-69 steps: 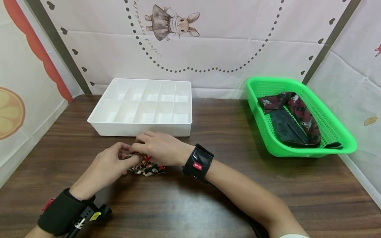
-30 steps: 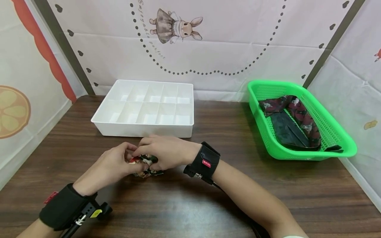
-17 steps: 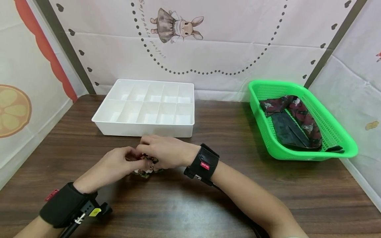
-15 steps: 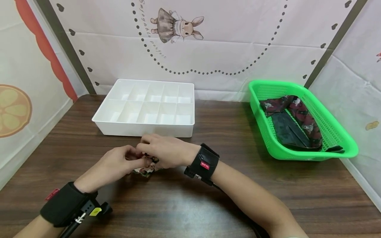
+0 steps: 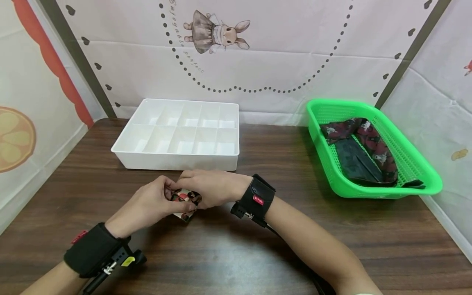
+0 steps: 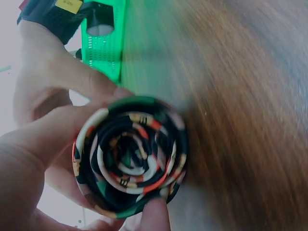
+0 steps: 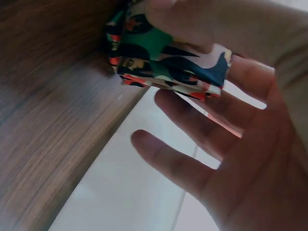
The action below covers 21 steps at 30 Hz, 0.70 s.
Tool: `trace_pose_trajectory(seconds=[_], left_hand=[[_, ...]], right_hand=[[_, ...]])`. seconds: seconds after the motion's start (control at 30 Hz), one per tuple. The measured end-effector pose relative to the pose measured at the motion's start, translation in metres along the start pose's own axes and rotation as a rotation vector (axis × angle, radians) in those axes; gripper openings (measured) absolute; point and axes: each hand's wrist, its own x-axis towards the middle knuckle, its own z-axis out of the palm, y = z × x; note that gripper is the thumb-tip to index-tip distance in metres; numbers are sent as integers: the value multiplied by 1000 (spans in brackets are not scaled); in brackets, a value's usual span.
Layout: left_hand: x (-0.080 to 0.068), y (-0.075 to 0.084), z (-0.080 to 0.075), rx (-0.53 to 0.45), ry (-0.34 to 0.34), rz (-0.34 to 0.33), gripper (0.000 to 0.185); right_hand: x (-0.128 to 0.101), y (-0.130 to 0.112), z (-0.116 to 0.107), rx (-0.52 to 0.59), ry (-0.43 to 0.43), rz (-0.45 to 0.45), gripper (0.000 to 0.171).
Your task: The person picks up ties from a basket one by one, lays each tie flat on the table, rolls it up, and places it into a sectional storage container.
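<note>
A rolled-up strip of patterned cloth, in black, red, green and cream, is held between both hands just in front of the white tray. The left wrist view looks into the end of the roll, where its layers wind in a spiral. My left hand grips the roll from the left, thumb on the near side. From the right, my right hand pinches it; in the right wrist view its thumb lies over the cloth and two fingers stretch out below. Part of the roll is covered by the fingers.
Behind the hands stands a white tray divided into several compartments. At the right, a green plastic basket holds dark maroon-patterned cloth and black cloth. All rest on a brown wood-grain table, with printed white sheeting behind.
The loose cloth end seen lying flat earlier is drawn up into a compact roll. Both hands have shifted slightly right, and the roll shows more between them.
</note>
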Motion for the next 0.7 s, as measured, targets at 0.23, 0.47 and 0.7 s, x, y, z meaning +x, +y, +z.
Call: trace_pose_trajectory(seconds=[0.23, 0.47, 0.7], left_hand=[[5, -4, 0, 53, -29, -13, 68], [8, -5, 4, 29, -15, 14, 65], [18, -4, 11, 11, -35, 16, 50]], right_hand=[[2, 10, 5, 4, 95, -62, 55], [3, 14, 8, -10, 128, -69, 51], [-2, 15, 10, -26, 144, -79, 52]])
